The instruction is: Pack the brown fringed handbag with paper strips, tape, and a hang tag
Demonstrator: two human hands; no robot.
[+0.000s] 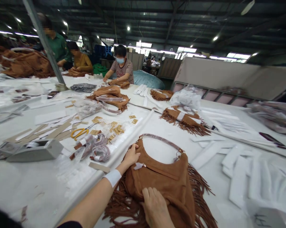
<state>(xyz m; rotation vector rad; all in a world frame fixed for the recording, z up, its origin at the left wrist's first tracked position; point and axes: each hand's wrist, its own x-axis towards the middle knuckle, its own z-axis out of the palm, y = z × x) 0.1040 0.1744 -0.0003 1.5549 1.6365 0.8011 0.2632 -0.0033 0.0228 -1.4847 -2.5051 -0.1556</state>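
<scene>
A brown suede fringed bag (166, 183) lies flat on the white table (34, 186) in front of me, its wrapped handle (160, 141) arched away from me. My left hand (131, 155) rests on the bag's upper left corner by the handle's end, fingers curled on the edge. My right hand (154, 207) presses flat on the bag's lower front, fingers spread. A small white tag (139, 165) sits on the bag near my left hand.
Yellow scissors (79, 132), rolls of wrapped strap (97, 148), small tan tags (114, 128) and a grey tape dispenser (34, 150) lie to the left. More fringed bags (183, 120) and white paper strips (238, 171) lie beyond and right. Three people work at the far end.
</scene>
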